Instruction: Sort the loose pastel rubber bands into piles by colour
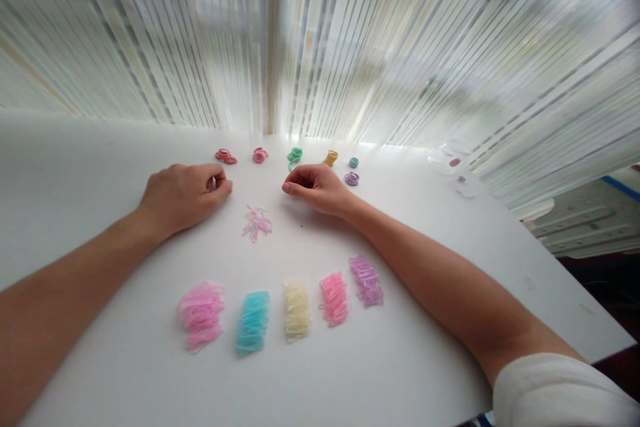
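Observation:
My left hand [186,195] rests on the white table with its fingers curled in and the thumb against them. Over to the right, my right hand [317,188] is closed in a pinch, thumb and forefinger together. Whatever either hand may hold is hidden or too small to make out. Between and just below them lies a small loose heap of pale pink bands [257,223]. Beyond my right hand's fingers sit green bands [295,155], partly uncoiled, and a yellow-orange bundle [331,158]. Red bands [226,157] lie beyond my left hand.
Nearer me runs a row of band piles: pink [203,317], turquoise [253,323], cream [297,310], coral pink [334,299] and purple [367,281]. Rosy [260,155], blue [354,162] and violet bundles [352,179] lie farther back. Blinds [320,40] border the table [125,360].

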`<move>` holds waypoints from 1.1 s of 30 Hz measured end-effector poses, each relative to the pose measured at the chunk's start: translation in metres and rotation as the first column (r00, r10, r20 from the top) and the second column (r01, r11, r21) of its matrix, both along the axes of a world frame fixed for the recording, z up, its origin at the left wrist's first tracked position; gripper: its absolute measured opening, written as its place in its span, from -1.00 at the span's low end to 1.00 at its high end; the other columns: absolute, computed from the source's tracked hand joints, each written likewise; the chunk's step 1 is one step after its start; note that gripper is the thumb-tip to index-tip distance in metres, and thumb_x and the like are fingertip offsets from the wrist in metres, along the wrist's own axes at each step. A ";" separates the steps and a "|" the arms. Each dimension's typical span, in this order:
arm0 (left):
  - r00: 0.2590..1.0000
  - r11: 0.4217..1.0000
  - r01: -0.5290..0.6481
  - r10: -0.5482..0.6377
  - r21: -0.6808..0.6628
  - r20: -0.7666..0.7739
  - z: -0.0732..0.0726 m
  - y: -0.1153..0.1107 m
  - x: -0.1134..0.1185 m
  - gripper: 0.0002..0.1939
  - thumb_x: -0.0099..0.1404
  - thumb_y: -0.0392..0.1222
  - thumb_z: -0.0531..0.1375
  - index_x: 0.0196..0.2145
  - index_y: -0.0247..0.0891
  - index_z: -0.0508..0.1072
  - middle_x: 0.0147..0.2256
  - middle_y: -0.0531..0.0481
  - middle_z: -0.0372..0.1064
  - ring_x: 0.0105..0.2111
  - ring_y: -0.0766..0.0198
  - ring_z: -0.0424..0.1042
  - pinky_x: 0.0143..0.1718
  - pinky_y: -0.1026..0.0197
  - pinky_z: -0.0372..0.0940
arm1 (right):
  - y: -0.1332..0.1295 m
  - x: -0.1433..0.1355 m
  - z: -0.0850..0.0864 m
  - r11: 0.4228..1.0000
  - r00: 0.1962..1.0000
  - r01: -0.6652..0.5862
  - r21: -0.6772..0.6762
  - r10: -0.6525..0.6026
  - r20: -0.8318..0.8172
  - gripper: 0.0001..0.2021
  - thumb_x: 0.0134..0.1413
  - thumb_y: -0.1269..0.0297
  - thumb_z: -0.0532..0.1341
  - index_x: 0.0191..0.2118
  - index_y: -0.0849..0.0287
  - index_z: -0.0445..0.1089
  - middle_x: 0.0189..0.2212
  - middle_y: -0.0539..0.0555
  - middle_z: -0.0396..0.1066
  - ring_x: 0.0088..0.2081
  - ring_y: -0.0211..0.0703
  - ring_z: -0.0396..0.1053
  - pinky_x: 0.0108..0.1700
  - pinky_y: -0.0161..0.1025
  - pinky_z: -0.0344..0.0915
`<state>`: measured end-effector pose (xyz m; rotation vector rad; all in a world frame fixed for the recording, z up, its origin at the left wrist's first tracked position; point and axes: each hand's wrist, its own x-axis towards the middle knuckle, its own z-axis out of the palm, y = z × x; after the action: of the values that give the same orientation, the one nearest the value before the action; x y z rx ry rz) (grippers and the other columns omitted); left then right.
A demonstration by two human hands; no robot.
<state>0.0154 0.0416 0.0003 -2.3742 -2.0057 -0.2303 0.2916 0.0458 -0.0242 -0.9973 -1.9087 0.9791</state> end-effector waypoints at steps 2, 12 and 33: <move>1.000 1.000 -0.003 0.003 -0.007 -0.005 0.001 0.000 0.000 -0.56 0.40 0.16 -0.01 -0.18 -0.10 0.57 -0.20 -0.12 0.61 -0.16 -0.09 0.56 -0.18 0.04 0.28 | 0.000 0.000 0.000 1.000 1.000 -0.001 0.006 0.001 0.008 -0.67 0.11 0.02 0.37 -0.31 0.26 0.52 -0.52 -0.06 0.28 -0.46 -0.31 0.13 -0.42 -0.27 0.08; 1.000 1.000 0.016 -0.017 0.017 0.018 -0.003 0.002 -0.004 -0.58 0.39 0.17 -0.02 -0.22 -0.08 0.55 -0.23 -0.13 0.60 -0.18 -0.17 0.56 -0.23 -0.01 0.24 | 0.000 0.001 0.000 1.000 1.000 0.001 0.006 -0.001 0.031 -0.68 0.11 0.03 0.36 -0.31 0.25 0.52 -0.51 -0.06 0.28 -0.45 -0.31 0.11 -0.42 -0.28 0.07; 1.000 1.000 0.006 -0.006 0.008 0.016 -0.002 0.002 -0.003 -0.56 0.37 0.18 -0.01 -0.20 -0.08 0.57 -0.22 -0.15 0.60 -0.18 -0.16 0.55 -0.22 -0.01 0.24 | -0.001 0.001 0.001 1.000 1.000 0.004 0.008 -0.004 0.030 -0.68 0.11 0.03 0.36 -0.32 0.26 0.52 -0.53 -0.07 0.26 -0.47 -0.31 0.09 -0.43 -0.27 0.03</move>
<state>0.0126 0.0439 -0.0014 -2.3816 -2.0008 -0.2587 0.2924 0.0447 -0.0232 -1.0166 -1.9331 0.9587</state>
